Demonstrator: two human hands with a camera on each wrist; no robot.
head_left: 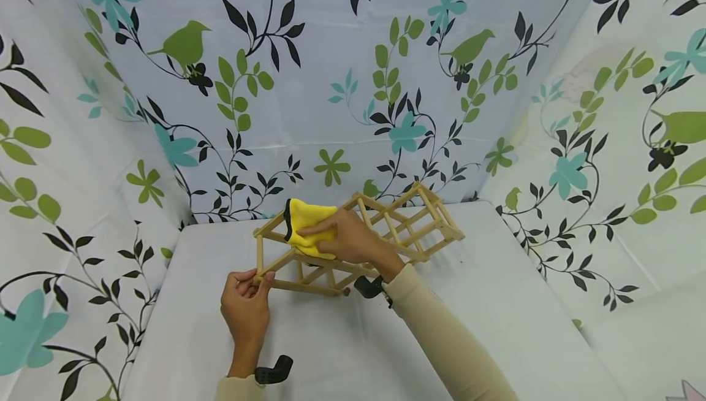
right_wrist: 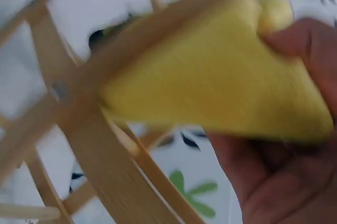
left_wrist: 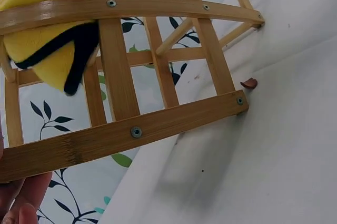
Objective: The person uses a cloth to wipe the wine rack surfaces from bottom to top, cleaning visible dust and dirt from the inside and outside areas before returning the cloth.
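Note:
A wooden slatted rack [head_left: 303, 286], its bars joined by metal screws [left_wrist: 136, 132], stands tilted over the white-covered table. My left hand [head_left: 245, 306] pinches its near left corner between thumb and fingers. In the left wrist view, those fingers [left_wrist: 32, 195] show at the end of a bottom rail [left_wrist: 100, 144]. A yellow cloth [head_left: 309, 223] with black edging is in the grip of my right hand [head_left: 353, 238], bunched against an upper bar on the rack's left part. Blurred in the right wrist view, the cloth [right_wrist: 210, 76] presses along a bar, pinched by thumb and fingers.
The white-covered table [head_left: 320, 346] extends around the rack. A small reddish-brown bit [left_wrist: 249, 83] lies on it near the rack's end. Fabric printed with leaves and birds [head_left: 331, 113] hangs behind and on both sides. Black cameras [head_left: 274, 370] are strapped to both wrists.

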